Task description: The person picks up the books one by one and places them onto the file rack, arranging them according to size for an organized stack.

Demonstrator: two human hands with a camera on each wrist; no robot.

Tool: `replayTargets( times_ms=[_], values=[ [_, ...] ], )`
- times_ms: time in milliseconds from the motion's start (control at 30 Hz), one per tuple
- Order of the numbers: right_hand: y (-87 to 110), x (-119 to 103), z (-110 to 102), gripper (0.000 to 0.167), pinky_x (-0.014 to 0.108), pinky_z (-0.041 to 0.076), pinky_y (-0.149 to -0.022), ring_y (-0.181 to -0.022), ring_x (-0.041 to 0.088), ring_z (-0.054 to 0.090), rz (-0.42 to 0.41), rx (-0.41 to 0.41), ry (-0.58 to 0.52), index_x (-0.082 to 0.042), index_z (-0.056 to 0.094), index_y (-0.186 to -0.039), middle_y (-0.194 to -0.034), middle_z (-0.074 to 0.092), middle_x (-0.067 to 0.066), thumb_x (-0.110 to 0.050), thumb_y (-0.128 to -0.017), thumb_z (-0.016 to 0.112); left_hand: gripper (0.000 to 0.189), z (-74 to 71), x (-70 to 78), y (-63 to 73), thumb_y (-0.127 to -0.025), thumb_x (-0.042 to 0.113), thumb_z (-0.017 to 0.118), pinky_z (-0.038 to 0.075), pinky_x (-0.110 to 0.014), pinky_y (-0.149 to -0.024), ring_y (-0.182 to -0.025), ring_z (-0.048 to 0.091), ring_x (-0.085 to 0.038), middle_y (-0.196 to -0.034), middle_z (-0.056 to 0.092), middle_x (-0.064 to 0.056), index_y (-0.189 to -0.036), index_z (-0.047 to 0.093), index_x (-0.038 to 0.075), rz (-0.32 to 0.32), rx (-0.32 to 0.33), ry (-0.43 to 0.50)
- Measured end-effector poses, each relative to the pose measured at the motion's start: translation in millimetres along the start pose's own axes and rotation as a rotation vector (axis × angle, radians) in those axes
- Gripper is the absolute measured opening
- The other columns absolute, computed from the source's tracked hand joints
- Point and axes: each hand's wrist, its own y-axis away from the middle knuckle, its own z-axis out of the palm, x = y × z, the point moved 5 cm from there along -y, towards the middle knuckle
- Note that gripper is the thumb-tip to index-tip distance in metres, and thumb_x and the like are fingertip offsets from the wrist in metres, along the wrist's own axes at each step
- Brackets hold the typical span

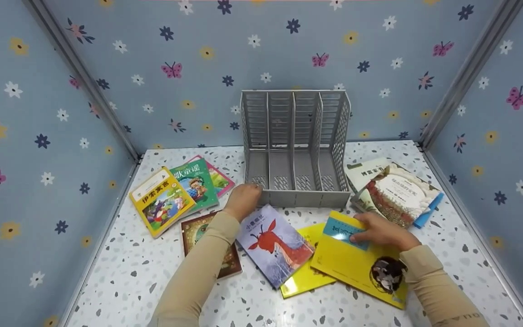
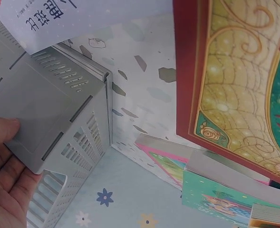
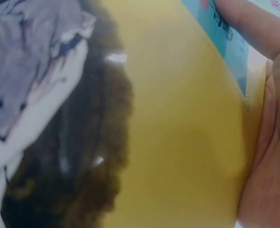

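Observation:
A grey book rack (image 1: 304, 198) with upright dividers stands at the back of the table. My left hand (image 1: 244, 199) grips its front left corner; in the left wrist view the thumb lies on the front panel and the fingers curl over the edge. My right hand (image 1: 382, 230) holds a yellow book (image 1: 345, 261) with a blue title panel by its right edge, thumb on the cover. The book fills most of the right wrist view, its cover (image 3: 178, 118) facing the camera. It overlaps a second yellow book (image 1: 304, 284) and lies beside a purple book with a red deer (image 1: 274, 247).
A brown book (image 1: 229, 263) lies partly under the left forearm. To the left are a yellow-bordered book (image 1: 161, 204), a green book (image 1: 202, 181) and a pink one (image 1: 220, 181). Several books with a white-and-red cover (image 1: 395, 190) on top lie at the right. Patterned walls enclose the table.

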Motion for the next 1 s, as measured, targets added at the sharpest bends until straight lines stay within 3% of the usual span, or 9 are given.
replayTargets(
  times_ms=[133, 300, 600, 833, 1000],
  values=[
    [3.4, -1, -3, 0.054, 0.037, 0.058, -0.094, -0.100, 0.016, 0.067, 0.028, 0.000, -0.028, 0.000, 0.065, -0.142, -0.120, 0.076, 0.009, -0.032, -0.101, 0.080, 0.011, -0.8, 0.0, -0.1, -0.094, -0.004, 0.072, 0.065, -0.047, -0.079, -0.086, 0.077, -0.034, -0.094, 0.079, -0.015, -0.102, 0.077, 0.001, 0.001, 0.004, -0.007],
    [7.4, -3, -9, 0.057, 0.029, 0.060, -0.086, -0.095, 0.018, 0.072, 0.074, 0.015, -0.100, -0.002, 0.062, -0.144, -0.114, 0.077, 0.007, -0.034, -0.101, 0.080, 0.008, -1.1, -0.4, -0.6, -0.094, -0.002, 0.071, 0.065, -0.049, -0.077, -0.085, 0.077, -0.036, -0.094, 0.079, -0.015, -0.099, 0.076, 0.002, -0.026, -0.002, 0.007],
    [13.1, -9, -21, 0.053, 0.028, 0.061, -0.083, -0.093, 0.018, 0.073, 0.074, 0.052, -0.138, -0.007, 0.062, -0.144, -0.112, 0.078, 0.007, -0.034, -0.101, 0.079, 0.010, -2.1, -0.3, -1.5, -0.098, 0.009, 0.072, 0.064, -0.053, -0.080, -0.088, 0.077, -0.039, -0.098, 0.079, -0.016, -0.104, 0.074, 0.001, -0.078, -0.061, 0.056],
    [17.4, -15, -29, 0.049, 0.027, 0.062, -0.080, -0.089, 0.020, 0.074, 0.071, 0.077, -0.186, -0.005, 0.064, -0.139, -0.108, 0.077, 0.010, -0.031, -0.101, 0.079, 0.014, -0.6, -0.7, -0.8, -0.104, 0.014, 0.070, 0.063, -0.053, -0.087, -0.094, 0.077, -0.040, -0.101, 0.078, -0.018, -0.107, 0.073, 0.001, -0.074, -0.093, 0.103],
    [19.3, -18, -35, 0.049, 0.030, 0.065, -0.079, -0.088, 0.023, 0.076, 0.069, 0.095, -0.279, -0.002, 0.063, -0.137, -0.109, 0.077, 0.013, -0.029, -0.100, 0.081, 0.015, -0.2, -2.1, -0.5, -0.104, 0.016, 0.069, 0.064, -0.053, -0.086, -0.094, 0.076, -0.039, -0.101, 0.077, -0.018, -0.106, 0.073, 0.002, -0.071, -0.101, 0.109]
  ],
)
